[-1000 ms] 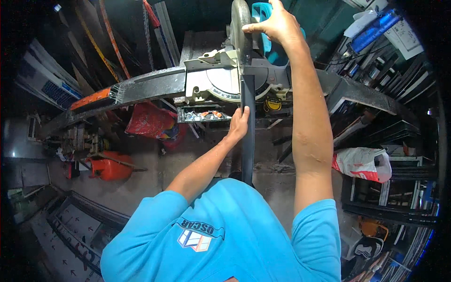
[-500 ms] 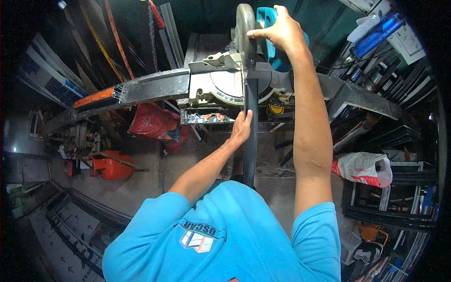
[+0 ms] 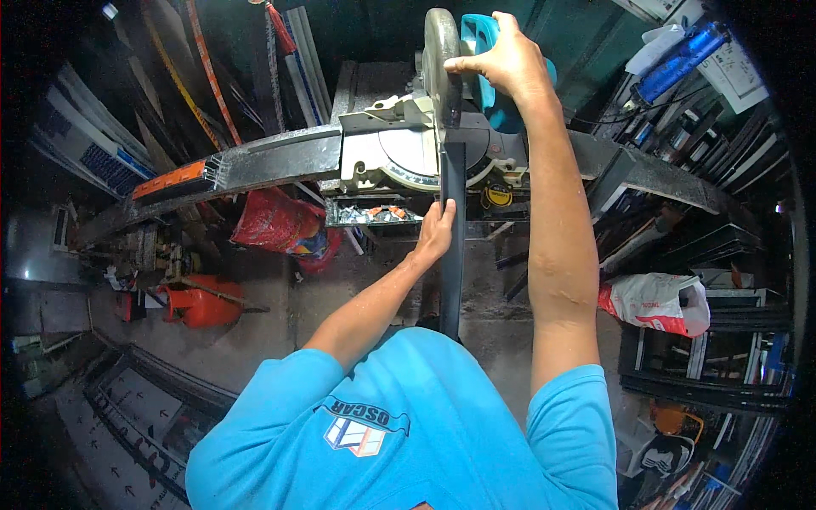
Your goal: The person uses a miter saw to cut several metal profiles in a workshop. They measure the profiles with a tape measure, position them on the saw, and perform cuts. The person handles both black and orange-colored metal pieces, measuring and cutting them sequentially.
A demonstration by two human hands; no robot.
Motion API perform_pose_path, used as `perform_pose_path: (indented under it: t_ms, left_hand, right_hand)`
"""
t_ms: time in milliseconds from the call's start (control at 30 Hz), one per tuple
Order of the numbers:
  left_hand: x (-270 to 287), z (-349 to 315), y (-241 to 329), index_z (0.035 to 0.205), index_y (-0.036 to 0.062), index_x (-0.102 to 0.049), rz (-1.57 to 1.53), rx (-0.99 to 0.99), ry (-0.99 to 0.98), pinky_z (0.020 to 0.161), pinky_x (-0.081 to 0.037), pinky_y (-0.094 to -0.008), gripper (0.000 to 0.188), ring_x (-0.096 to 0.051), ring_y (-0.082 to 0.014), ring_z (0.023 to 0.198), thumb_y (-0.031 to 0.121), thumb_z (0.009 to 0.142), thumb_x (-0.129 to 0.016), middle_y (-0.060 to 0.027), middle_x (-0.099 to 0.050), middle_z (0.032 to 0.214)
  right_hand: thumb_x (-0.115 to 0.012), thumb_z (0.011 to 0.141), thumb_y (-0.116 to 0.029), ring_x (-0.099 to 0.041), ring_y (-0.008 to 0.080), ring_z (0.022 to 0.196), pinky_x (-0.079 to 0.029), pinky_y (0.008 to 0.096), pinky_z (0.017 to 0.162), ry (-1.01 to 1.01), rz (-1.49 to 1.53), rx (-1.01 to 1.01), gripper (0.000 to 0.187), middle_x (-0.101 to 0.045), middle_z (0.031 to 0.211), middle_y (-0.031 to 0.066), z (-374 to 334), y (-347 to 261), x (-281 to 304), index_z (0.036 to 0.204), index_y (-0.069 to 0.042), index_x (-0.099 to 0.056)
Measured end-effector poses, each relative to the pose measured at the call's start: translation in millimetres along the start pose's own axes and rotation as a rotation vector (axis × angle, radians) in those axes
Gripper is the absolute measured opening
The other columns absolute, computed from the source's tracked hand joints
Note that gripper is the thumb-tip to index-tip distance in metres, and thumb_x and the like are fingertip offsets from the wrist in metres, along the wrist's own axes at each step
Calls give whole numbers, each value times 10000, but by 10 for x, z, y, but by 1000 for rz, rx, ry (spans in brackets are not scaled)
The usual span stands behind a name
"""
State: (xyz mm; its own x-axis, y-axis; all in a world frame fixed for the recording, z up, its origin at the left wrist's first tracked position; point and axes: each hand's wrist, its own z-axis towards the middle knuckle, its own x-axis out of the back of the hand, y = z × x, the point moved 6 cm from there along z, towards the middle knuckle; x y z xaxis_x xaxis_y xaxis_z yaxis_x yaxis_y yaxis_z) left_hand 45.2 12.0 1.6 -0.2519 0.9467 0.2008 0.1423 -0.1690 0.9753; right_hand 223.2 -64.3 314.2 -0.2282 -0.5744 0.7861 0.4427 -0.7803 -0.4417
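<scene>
A miter saw (image 3: 391, 151) with a pale metal base and a round blade guard stands on the bench in front of me. Wrapped on its teal handle (image 3: 483, 34) is my right hand (image 3: 510, 66), the thumb reaching toward the guard. My left hand (image 3: 437, 231) grips a long dark metal bar (image 3: 454, 263) from its left side. One end of the bar lies on the saw base under the guard; the other runs back toward my body. Where the blade meets the bar is hidden by the guard.
The long bench (image 3: 280, 157) spreads to both sides, with an orange-topped brush (image 3: 174, 180) at left. Below are a tray of small parts (image 3: 374, 212), a yellow tape measure (image 3: 498, 196), a red bag (image 3: 276, 223) and an orange gas cylinder (image 3: 204, 301). At right sits a white-red sack (image 3: 654, 303).
Hardly anything differs. Both hands keep their grips on the saw handle and the bar; the view has shifted very slightly.
</scene>
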Motion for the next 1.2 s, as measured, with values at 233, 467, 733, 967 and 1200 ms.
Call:
perform_pose_path:
  t_ms: [233,467,733,967,1200]
  left_hand:
    - [6,2,-8,894,-16,-487,52,20,-1,759,-434,-440,573,-503,-269,773,527,1066,-426,-156,-507,794]
    - [-25,5,-39,886,-13,-486,4,23,-4,755,-433,-442,592,-504,-270,771,548,1061,-423,-155,-498,779]
    - [-36,30,-109,905,-16,-505,3,17,-4,760,-439,-448,598,-542,-295,793,555,1058,-418,-174,-541,804]
    - [-39,46,-132,917,-16,-510,-4,0,-20,766,-443,-447,560,-547,-297,794,510,1075,-403,-173,-549,809]
    - [-30,6,-54,924,-23,-516,5,6,-1,772,-443,-454,591,-554,-313,798,541,1065,-410,-189,-556,818]
  right_hand:
    - [-935,538,-582,-744,280,834,-579,388,800,-15,48,-9,1160,-738,895,184,-26,26,-30,1465,-64,-468]
    - [-943,539,-560,-703,372,1093,-554,439,928,45,-23,15,1157,-700,1179,267,-78,32,-28,1470,-72,-459]
    - [-948,540,-548,-693,391,1107,-551,447,945,17,-7,1,1161,-690,1191,282,-124,10,-13,1470,-66,-449]
    - [-952,534,-545,-693,396,1100,-548,442,949,-1,17,-12,1169,-695,1176,282,-149,-17,-16,1471,-63,-444]
    - [-960,535,-504,-718,411,1022,-567,456,922,65,42,19,1067,-725,1055,273,-208,16,-24,1387,-80,-477]
